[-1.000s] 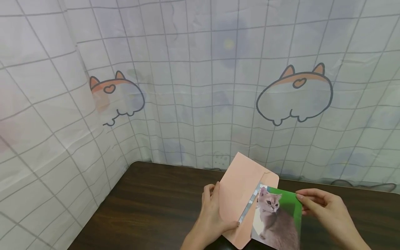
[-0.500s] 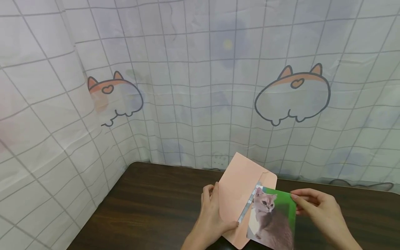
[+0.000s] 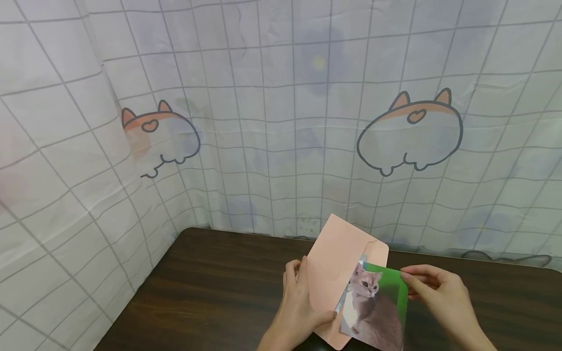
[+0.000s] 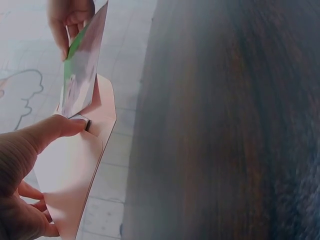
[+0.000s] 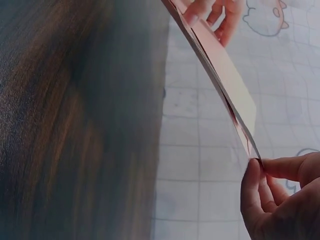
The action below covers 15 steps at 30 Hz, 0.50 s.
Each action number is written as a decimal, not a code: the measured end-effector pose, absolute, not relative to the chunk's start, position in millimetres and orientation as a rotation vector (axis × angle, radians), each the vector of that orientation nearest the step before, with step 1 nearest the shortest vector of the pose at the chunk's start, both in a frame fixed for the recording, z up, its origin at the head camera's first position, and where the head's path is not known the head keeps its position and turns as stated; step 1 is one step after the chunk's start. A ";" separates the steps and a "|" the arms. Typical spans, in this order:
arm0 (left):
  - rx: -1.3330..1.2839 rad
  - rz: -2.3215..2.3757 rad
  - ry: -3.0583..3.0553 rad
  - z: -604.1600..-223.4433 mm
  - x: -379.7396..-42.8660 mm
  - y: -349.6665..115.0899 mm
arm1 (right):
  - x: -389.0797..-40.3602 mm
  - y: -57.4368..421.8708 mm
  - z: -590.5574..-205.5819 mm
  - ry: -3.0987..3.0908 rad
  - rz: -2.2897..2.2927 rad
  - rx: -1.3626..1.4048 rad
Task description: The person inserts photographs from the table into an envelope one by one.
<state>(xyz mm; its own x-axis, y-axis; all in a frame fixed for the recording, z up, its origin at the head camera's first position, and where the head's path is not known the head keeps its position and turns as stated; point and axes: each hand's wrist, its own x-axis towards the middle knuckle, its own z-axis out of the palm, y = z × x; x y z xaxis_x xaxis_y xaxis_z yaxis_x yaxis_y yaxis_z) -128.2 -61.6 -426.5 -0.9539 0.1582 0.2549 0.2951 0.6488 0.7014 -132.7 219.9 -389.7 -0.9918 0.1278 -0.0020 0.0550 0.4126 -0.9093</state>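
Note:
My left hand [image 3: 295, 304] holds a pale pink envelope [image 3: 330, 263], its thumb on the mouth edge and its fingers behind. The envelope is tilted, with its flap [image 3: 378, 253] folded back to the right. A bluish-white strip [image 3: 341, 298] shows inside the mouth, partly under the thumb. My right hand [image 3: 441, 292] pinches a photo card [image 3: 379, 304] by its upper right corner. A grey-brown cat on a green background is printed on it. The card's left edge lies right along the envelope's mouth, overlapping the flap; in the left wrist view the card [image 4: 82, 72] slants up from there.
A dark wood-grain table [image 3: 210, 287] lies under both hands. Behind it and at the left hangs a white grid-patterned cloth [image 3: 272, 122] with cartoon corgi rumps. A dark cable [image 3: 513, 258] runs behind the cloth at the table's back edge.
My right hand has moved left with the photo card, bringing its left edge to the envelope's mouth and covering more of the bluish strip. My left hand and the envelope have hardly moved.

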 end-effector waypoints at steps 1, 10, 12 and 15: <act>-0.374 -1.194 -2.690 -426.7 -127.9 -61.1 | -132.5 219.4 -390.1 -2.594 1.639 -0.171; -0.364 -1.176 -2.685 -427.8 -126.2 -58.7 | -132.2 212.5 -389.7 -2.624 1.568 -0.188; -0.361 -1.171 -2.683 -427.7 -126.0 -58.0 | -131.6 210.8 -388.9 -2.629 1.539 -0.180; -0.354 -1.170 -2.685 -427.7 -125.7 -56.6 | -131.0 208.8 -387.6 -2.629 1.491 -0.159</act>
<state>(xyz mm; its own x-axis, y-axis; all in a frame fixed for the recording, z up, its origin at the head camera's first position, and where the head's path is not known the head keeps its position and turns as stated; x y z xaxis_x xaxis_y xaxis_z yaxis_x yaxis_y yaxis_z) -125.7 -56.6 -427.7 -0.9532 0.1407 0.2676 0.2917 0.6600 0.6923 -131.0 208.8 -387.6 -0.9879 0.1475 0.0485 0.0340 0.5107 -0.8591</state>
